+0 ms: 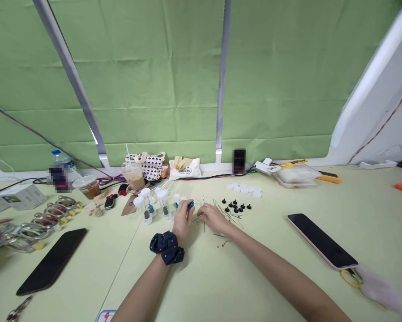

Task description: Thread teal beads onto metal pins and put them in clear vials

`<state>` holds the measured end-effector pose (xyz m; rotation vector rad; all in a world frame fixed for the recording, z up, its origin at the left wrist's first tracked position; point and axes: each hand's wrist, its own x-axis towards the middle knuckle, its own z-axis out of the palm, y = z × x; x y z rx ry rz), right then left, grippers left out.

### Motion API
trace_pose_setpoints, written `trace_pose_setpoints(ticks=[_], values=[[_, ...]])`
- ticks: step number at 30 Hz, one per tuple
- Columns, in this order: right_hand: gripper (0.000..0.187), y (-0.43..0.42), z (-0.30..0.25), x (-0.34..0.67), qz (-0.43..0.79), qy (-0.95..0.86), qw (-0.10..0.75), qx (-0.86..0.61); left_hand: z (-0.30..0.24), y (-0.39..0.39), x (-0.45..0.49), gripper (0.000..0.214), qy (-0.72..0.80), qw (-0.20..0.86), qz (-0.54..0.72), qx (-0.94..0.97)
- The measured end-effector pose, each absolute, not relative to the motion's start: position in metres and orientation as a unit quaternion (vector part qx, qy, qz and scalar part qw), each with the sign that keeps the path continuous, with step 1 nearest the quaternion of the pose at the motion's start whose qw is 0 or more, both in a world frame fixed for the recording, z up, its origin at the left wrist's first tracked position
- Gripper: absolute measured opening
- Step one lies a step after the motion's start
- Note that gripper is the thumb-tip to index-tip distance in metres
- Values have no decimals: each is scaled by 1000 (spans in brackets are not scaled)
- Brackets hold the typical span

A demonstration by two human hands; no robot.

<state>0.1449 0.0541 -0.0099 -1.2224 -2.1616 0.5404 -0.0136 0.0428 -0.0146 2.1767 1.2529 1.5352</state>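
Head view: the left hand (183, 219) has its fingers (185, 210) curled shut around a small blue piece (190, 205), apparently to keep it steady above the counter (261, 264). The right hand (212, 218) works just beside it, its fingers nearly closed at a thin metal wire (198, 218), though whether they grip it I cannot tell. Loose wires (221, 213), black knobs (236, 206) and white caps (244, 188) lie in separate groups ahead – probably sorted for easy reaching – with capped clear vials (154, 203) to the left.
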Motion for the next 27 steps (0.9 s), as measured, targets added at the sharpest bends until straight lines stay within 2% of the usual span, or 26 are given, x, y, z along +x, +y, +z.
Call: trace_pose_setpoints(ticks=[4,10,12,17,20,23,27], values=[[6,47,-11,133,122,-858,186,-463,-13,41,-13,24,431,126,524,723],[9,48,-19,128,101,-865,178,-457,-17,43,-13,26,444,196,538,689],[10,49,-15,132,134,-854,221,-452,-19,44,-13,28,438,239,546,673],[7,56,7,151,265,-755,412,-436,-21,45,-10,31,420,319,547,650],[9,60,19,158,302,-693,506,-416,-20,43,-8,32,419,343,540,645],[13,60,24,159,278,-675,552,-402,-18,41,-6,32,416,352,535,646],[15,57,23,156,253,-679,575,-379,-16,40,-4,31,401,349,527,663]])
